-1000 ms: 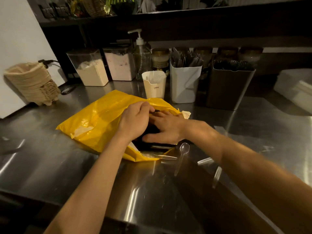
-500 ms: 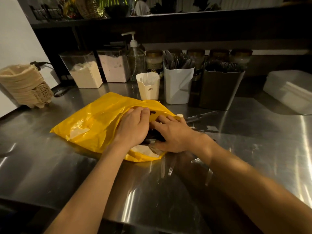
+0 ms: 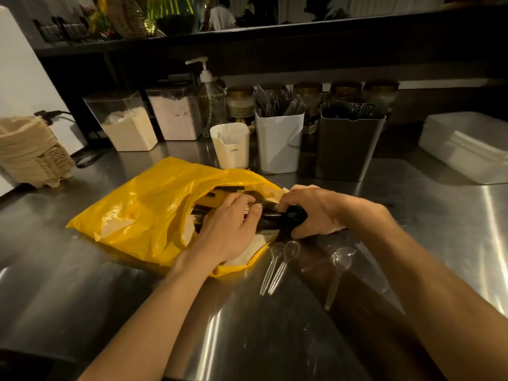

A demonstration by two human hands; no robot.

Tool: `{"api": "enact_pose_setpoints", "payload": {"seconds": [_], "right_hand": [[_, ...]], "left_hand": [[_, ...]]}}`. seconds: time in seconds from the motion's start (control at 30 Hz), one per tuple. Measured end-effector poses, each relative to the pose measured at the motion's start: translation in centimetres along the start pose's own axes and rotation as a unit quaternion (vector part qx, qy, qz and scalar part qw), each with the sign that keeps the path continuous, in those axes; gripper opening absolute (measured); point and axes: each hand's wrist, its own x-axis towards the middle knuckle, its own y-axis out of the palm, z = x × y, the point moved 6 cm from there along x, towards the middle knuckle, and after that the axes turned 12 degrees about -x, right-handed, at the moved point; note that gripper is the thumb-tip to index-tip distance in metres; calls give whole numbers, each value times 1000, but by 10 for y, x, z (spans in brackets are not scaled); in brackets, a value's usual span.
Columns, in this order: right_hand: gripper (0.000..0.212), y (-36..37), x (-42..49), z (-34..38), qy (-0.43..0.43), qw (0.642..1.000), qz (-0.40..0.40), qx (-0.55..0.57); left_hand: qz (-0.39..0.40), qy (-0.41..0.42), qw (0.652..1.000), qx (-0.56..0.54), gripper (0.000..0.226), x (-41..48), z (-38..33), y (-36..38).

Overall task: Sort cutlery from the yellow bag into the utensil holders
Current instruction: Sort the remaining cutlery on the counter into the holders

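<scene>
A yellow plastic bag (image 3: 148,215) lies on the steel counter with its mouth open to the right. My left hand (image 3: 228,232) reaches into the mouth, fingers curled on black cutlery inside. My right hand (image 3: 313,213) grips a bunch of black cutlery (image 3: 291,215) at the bag's opening. Three clear plastic spoons lie on the counter below the hands: a pair (image 3: 280,262) and a single one (image 3: 339,270). Behind stand a small white holder (image 3: 231,147), a taller white holder (image 3: 279,144) with wrapped cutlery, and a dark grey holder (image 3: 347,147) with black cutlery.
Two clear canisters of powder (image 3: 129,125) and a pump bottle (image 3: 210,100) line the back. A woven basket (image 3: 30,155) sits at the left, a white lidded box (image 3: 467,149) at the right. Jars stand behind the holders. White paper shows inside the bag.
My right hand has drawn back to the right out of the bag with black cutlery in its grip. The clear spoons below are now uncovered. The left hand stays in the bag's mouth.
</scene>
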Motion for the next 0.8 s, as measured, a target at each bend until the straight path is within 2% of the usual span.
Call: {"api": "enact_pose_setpoints", "payload": {"seconds": [0.07, 0.13, 0.2, 0.3, 0.37, 0.43, 0.57, 0.63, 0.8], "right_hand": [[55, -4, -7, -11, 16, 999, 22, 24], [61, -9, -16, -22, 38, 993, 34, 104], [77, -11, -20, -30, 57, 984, 39, 162], [114, -6, -14, -34, 79, 988, 72, 114], [123, -1, -2, -29, 76, 993, 84, 40], [116, 3, 9, -23, 67, 995, 69, -9], [76, 5, 15, -11, 66, 997, 31, -36], [59, 5, 16, -7, 77, 997, 0, -30], [44, 3, 13, 1, 66, 996, -3, -54]], "left_hand": [[22, 4, 1000, -19, 41, 7, -3, 5], [16, 9, 999, -46, 38, 14, -7, 6], [4, 6, 997, -79, 35, 22, -12, 7], [-4, -13, 991, -129, 36, 35, -17, 10], [-23, -29, 981, -188, 34, 40, -18, 14], [-59, -27, 963, -261, 30, 41, -17, 16], [-119, 21, 935, -332, 28, 39, -19, 12], [-134, 36, 936, -323, 28, 38, -20, 9], [-213, 79, 937, -265, 29, 28, -25, -12]]}}
